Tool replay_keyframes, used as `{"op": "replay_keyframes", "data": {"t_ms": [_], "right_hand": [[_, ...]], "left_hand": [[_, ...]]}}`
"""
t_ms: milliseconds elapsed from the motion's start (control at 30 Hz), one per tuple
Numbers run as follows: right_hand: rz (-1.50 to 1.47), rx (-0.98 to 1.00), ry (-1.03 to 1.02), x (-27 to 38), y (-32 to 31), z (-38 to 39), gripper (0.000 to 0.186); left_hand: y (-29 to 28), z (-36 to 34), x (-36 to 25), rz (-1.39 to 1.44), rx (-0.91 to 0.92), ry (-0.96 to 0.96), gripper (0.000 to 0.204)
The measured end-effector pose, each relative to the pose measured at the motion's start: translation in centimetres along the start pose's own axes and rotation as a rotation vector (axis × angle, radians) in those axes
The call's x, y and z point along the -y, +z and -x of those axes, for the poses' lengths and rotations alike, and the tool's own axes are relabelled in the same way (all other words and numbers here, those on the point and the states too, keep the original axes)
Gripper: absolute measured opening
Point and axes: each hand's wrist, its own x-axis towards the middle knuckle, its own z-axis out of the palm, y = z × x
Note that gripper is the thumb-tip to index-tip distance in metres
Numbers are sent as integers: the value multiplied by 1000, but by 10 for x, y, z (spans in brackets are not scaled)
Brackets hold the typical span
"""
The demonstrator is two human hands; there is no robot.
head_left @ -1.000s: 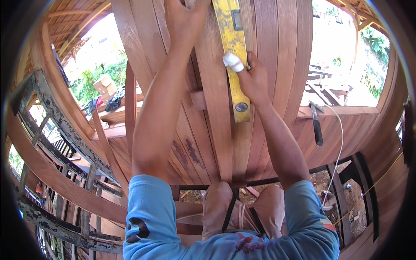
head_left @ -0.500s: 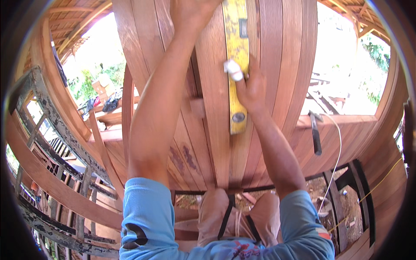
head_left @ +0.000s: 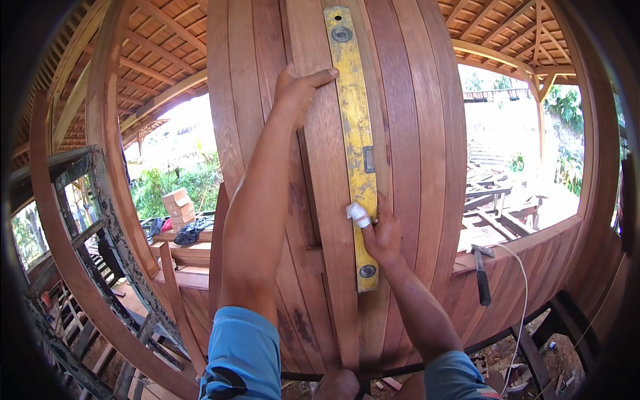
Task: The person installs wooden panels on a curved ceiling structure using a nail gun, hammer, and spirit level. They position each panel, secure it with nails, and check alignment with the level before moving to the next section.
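A yellow spirit level point(head_left: 355, 120), its paint worn, stands upright lengthwise along the reddish-brown boards. My right hand point(head_left: 383, 237) grips its lower part, the thumb wrapped in white tape across the front and the fingers around the right edge. Higher up, my left hand point(head_left: 297, 90) holds the left edge of a wooden plank point(head_left: 323, 153). Its thumb stretches over the plank's face to the level's left edge; the other fingers are mostly hidden. A dark narrow gap runs along the plank's left side below that hand.
A hammer point(head_left: 481, 273) hangs on the right sill beside a white cord point(head_left: 525, 287). A worn dark frame point(head_left: 113, 247) and a curved wooden strip point(head_left: 73, 253) stand at left. Cardboard boxes point(head_left: 178, 205) sit outside the left opening. Timber pieces point(head_left: 490, 200) lie beyond the right one.
My view has tilted upward, so the whole level and my left hand now show. Both hands stay at the boards, the right still gripping the level.
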Motion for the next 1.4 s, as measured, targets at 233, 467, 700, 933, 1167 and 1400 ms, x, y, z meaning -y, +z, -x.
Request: {"op": "replay_keyframes", "data": {"t_ms": [233,467,700,933,1167,1400], "right_hand": [[5,-7,-51,-2,3,0,63],[53,13,-49,-3,2,2,66],[33,11,-31,2,2,1,70],[-6,22,30,8,0,1,78],[17,3,27,6,1,1,79],[12,59,58,16,-4,0,83]], "left_hand": [[0,-3,3,84,25,-2,44],[-5,-8,6,58,85,-29,55],[-5,-10,10,111,103,8,52],[-4,-16,3,-33,102,54,46],[-3,-18,6,24,76,44,39],[-3,-33,-9,-5,76,27,39]]}}
